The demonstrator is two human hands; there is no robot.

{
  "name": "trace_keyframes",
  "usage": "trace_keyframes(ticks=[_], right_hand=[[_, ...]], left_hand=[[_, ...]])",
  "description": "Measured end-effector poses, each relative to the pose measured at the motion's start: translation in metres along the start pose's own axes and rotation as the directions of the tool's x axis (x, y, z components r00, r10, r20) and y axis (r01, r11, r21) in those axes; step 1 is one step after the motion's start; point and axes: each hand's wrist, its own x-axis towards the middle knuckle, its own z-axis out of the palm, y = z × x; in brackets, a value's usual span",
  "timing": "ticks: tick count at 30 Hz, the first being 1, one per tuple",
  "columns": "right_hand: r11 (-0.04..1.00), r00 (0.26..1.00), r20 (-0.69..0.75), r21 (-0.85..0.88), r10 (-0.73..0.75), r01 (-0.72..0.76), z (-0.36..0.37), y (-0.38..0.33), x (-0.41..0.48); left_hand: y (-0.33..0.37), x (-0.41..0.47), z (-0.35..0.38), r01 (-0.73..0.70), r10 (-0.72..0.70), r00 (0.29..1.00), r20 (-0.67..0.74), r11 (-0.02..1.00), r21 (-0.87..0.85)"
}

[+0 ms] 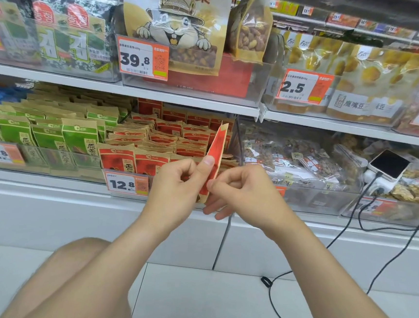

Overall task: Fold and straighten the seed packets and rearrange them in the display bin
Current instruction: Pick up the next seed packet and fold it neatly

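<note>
In the head view, the person crouches before a low white store shelf, both forearms reaching forward. The left hand (178, 181) grips a flat red-and-tan paper seed packet (217, 148): its thumb lies along the red face and the curled fingers back it from the other side. The right hand (241, 190) pinches the same packet at its near edge with thumb and forefinger, while its lower fingers hang loosely stretched beneath. The packet stands upright and almost edge-on to the camera, its top leaning slightly right. It is in the air in front of the right end of the clear plastic display bin (114, 194), not yet in it. Holding it from both sides like this seems meant to flatten it and sharpen its crease, so the straightening step looks to be under way.

The bin holds rows of matching red packets (170, 135) standing front to back; the rear rows look less even than the front ones. An orange-and-white price tag (125, 183) hangs on the bin's front wall. Green packets of the same shape (48, 132) fill the bin to the left. To the right, a white-edged phone (390, 164) rests on clear bags of nuts, with a black cable (344, 226) trailing to the floor
</note>
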Motion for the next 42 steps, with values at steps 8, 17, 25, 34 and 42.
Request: trace_keyframes(ticks=[8,17,25,34,42], right_hand=[[0.997,0.998,0.018,0.024,-0.068,0.068,-0.003,0.003,0.001],[0.917,0.973,-0.056,-0.351,-0.223,0.190,-0.004,0.006,0.004],[0.835,0.961,0.019,-0.491,-0.277,0.250,-0.017,0.014,0.008],[0.986,0.994,0.034,-0.126,-0.102,0.105,-0.010,0.020,0.011],[0.959,0.973,-0.225,-0.284,-0.049,-0.017,0.001,0.030,0.025]], left_hand=[[0.004,0.000,0.000,0.000,0.001,1.000,0.011,0.999,-0.046],[0.006,0.001,0.004,0.085,-0.095,0.993,-0.063,0.986,-0.145],[0.013,0.002,-0.002,0.238,-0.265,0.964,-0.039,0.914,-0.330],[0.002,0.004,-0.003,0.240,-0.261,0.963,-0.063,0.941,-0.237],[0.009,0.001,-0.001,0.328,-0.320,0.944,0.083,0.878,-0.349]])
